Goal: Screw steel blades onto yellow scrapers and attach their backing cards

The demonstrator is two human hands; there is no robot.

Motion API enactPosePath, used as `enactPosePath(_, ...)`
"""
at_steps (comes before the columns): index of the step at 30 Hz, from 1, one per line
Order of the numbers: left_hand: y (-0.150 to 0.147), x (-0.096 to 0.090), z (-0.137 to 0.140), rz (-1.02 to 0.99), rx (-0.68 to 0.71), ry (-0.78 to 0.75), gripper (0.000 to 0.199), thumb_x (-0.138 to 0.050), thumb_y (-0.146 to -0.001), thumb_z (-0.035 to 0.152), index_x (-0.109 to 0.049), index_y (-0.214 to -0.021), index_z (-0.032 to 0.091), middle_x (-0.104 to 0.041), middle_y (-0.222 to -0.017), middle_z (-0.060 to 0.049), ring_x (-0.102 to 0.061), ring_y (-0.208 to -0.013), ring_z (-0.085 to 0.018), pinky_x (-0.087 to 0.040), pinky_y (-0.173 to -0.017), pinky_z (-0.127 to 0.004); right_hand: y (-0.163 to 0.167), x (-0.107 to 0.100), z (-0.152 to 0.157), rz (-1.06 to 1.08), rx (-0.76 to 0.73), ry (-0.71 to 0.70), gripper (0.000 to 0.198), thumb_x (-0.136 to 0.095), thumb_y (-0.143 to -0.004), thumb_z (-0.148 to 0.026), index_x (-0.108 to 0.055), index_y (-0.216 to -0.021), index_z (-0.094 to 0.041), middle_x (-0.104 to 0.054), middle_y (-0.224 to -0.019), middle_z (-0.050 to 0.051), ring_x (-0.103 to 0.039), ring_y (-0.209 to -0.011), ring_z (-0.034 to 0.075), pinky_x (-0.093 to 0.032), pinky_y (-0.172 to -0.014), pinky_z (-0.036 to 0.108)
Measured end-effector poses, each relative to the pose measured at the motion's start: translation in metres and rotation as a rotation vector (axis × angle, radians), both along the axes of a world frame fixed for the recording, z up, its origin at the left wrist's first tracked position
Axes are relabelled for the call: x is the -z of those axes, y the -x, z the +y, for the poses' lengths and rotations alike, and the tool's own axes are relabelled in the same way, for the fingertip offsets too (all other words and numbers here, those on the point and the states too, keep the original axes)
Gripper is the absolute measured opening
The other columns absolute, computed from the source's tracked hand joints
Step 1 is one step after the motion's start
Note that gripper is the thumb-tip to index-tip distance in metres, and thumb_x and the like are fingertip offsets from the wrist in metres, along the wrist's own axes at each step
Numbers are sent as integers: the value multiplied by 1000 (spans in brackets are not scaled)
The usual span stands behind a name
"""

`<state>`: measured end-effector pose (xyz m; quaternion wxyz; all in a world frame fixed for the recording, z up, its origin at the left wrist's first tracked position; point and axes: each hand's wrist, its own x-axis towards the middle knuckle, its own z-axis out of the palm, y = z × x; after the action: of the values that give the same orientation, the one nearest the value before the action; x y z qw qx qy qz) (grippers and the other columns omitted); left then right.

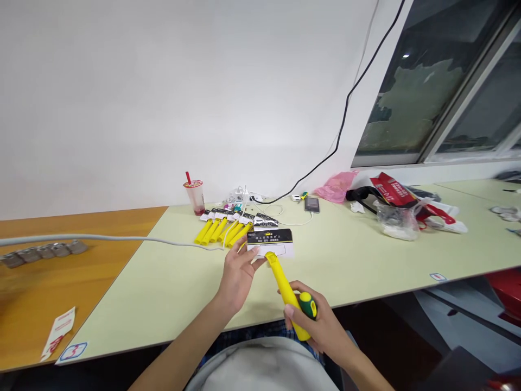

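Observation:
My left hand pinches a black-and-white printed packaging card above the table. Across the card's lower edge lies the flattened top end of a long yellow plastic handle. My right hand is wrapped round the lower part of that handle. A short green-and-yellow screwdriver-like grip also sticks out of the right hand; its other end is hidden by the fingers. Beyond my left hand lies a row of several similar yellow handles with black-and-white cards at their far ends.
At the back stand a drink cup with a red straw and a white power strip with cables. A dark flat device, a pink bag and a clear plastic bag lie rightward. Several metal parts sit at left.

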<state>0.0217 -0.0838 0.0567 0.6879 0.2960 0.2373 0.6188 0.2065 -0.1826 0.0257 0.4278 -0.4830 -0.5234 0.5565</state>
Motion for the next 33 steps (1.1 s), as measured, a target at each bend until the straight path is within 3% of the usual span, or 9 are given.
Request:
enactPosePath(5, 9, 6, 14, -27, 96, 69, 42, -91, -74, 11, -76, -112, 23, -82, -99, -2, -78, -100, -21, -64, -94, -36, -7, 13, 6, 357, -128, 68, 57, -78, -94, -69, -61, -116, -19, -65, -66, -5, -21, -33, 0, -19, -33, 17)
enactPosePath(8, 13, 9, 19, -35, 154, 92, 42, -88, -73, 6, -76, -111, 22, -83, -103, -3, -78, -101, -22, -64, -92, -36, -12, 24, 9, 538, -249, 100, 56, -80, -92, -69, -63, -107, -18, -64, -63, -5, -19, -30, -2, -20, -30, 16)
enactPosePath(13, 15, 14, 21, -148, 245, 145, 32, -83, -67, 2, -74, -92, 20, -78, -93, -3, -75, -88, -19, -62, -83, -33, -13, 31, 8, 711, -381, 158, 56, -77, -94, -70, -69, -107, -15, -61, -56, -5, -17, -29, -1, -21, -29, 14)
enactPosePath(18, 11, 20, 19, -119, 274, 118, 17, -83, -87, 28, -77, -100, 20, -80, -119, -11, -76, -109, -28, -60, -100, -43, -8, 30, 6, 549, -280, 127, 75, -83, -91, -59, -59, -147, -14, -62, -58, -7, -23, -31, 2, -22, -31, 15)
enactPosePath(23, 11, 20, 23, -14, 335, 314, 50, -81, -91, 57, -78, -116, 14, -81, -114, -18, -79, -105, -35, -63, -89, -43, -4, 26, 5, 270, -23, 113, 103, -84, -89, -64, -39, -168, -16, -63, -57, -7, -28, -34, 4, -27, -34, 15)
enactPosePath(26, 14, 16, 24, 41, 349, 359, 65, -82, -87, 66, -77, -122, 11, -82, -114, -20, -80, -104, -37, -65, -85, -43, -3, 20, 5, 137, -21, 71, 102, -82, -92, -63, -36, -174, -22, -59, -55, -8, -36, -38, 7, -30, -35, 15)
enactPosePath(28, 18, 12, 25, 61, 345, 317, 62, -85, -87, 61, -78, -123, 11, -82, -118, -20, -80, -104, -35, -65, -87, -42, -1, 17, 5, 82, -35, 39, 99, -80, -93, -62, -37, -174, -23, -58, -56, -8, -38, -39, 8, -31, -35, 16)
enactPosePath(31, 24, 7, 26, 134, 367, 188, 46, -93, -83, 32, -81, -123, 14, -82, -124, -16, -81, -104, -31, -64, -94, -40, 1, 16, 3, 30, -28, 22, 93, -83, -91, -59, -45, -170, -26, -59, -64, -7, -44, -44, 9, -34, -37, 17)
enactPosePath(33, 29, 5, 27, 198, 408, 75, 49, -94, -78, 16, -82, -127, 16, -82, -128, -15, -82, -106, -30, -63, -96, -38, 2, 19, 1, 11, -22, 21, 86, -86, -88, -56, -53, -163, -28, -60, -70, -6, -50, -50, 10, -37, -40, 18)
